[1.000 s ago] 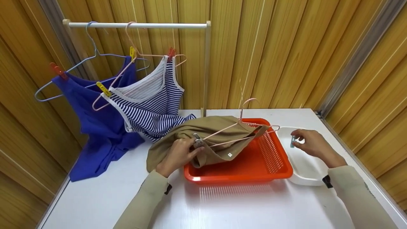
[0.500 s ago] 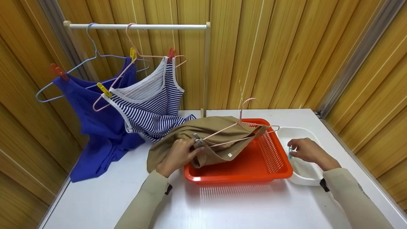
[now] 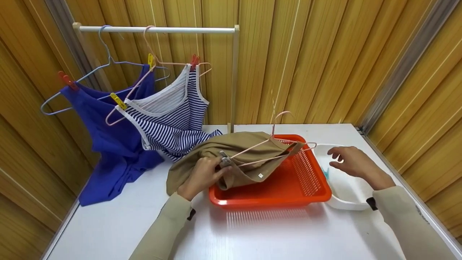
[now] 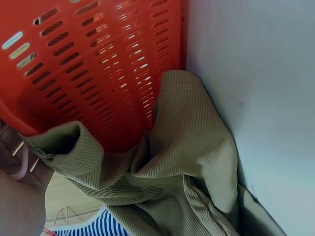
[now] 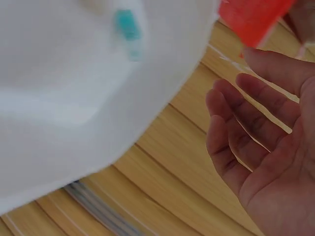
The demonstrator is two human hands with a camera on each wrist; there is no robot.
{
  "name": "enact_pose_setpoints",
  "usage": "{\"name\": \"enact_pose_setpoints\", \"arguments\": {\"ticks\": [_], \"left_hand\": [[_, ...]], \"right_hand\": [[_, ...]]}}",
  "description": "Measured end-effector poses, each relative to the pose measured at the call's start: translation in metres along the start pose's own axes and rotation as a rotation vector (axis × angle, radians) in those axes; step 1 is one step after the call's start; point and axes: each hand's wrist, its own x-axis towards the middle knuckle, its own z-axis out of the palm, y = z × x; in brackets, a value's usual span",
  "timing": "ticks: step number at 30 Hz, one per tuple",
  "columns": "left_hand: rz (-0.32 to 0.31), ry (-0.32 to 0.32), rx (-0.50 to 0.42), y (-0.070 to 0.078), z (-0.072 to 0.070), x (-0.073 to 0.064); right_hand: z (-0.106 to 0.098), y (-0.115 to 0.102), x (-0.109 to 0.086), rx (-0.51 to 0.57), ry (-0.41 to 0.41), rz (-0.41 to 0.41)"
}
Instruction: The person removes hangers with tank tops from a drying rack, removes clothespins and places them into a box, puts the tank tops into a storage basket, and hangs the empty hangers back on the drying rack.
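Observation:
In the head view, my left hand (image 3: 205, 175) grips a brown ribbed top (image 3: 238, 150) at one shoulder, beside a grey clothespin (image 3: 225, 157). A pink hanger (image 3: 254, 147) runs through the top, its hook standing upward. Cloth spills over the left of a red basket (image 3: 270, 202). Over a white basin (image 3: 348, 206) my right hand (image 3: 353, 162) hovers with loosely bent fingers and nothing between them. A teal clothespin (image 3: 326, 173) lies in the basin, partly behind the basket's rim; the right wrist view shows this teal clothespin (image 5: 129, 29) blurred, apart from the fingers.
On the left stands a rack with a white bar (image 3: 187, 29). From it hang a blue garment (image 3: 108, 155) on a blue hanger and a striped tank top (image 3: 173, 115) on a pink hanger, both with red and yellow clothespins. Wood-look walls (image 3: 325, 54) enclose the white table (image 3: 281, 238).
My right hand held the teal clothespin, lowered it into the basin, let it go there, and has risen off it. The left hand keeps its grip in the same place.

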Motion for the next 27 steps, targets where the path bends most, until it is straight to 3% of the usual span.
{"name": "enact_pose_setpoints", "arguments": {"ticks": [7, 12, 19, 27], "left_hand": [[-0.002, 0.009, -0.015, -0.002, 0.002, 0.000], [-0.013, 0.005, -0.013, -0.002, 0.003, 0.000], [-0.020, -0.004, -0.016, -0.001, 0.002, 0.000], [-0.025, -0.008, -0.014, -0.001, 0.001, 0.000]], "right_hand": [[-0.041, -0.040, 0.003, -0.076, 0.101, -0.089], [-0.059, -0.069, 0.005, -0.090, 0.156, -0.149], [-0.066, -0.106, 0.013, -0.098, 0.191, -0.203], [-0.064, -0.148, 0.023, -0.083, 0.237, -0.322]]}}
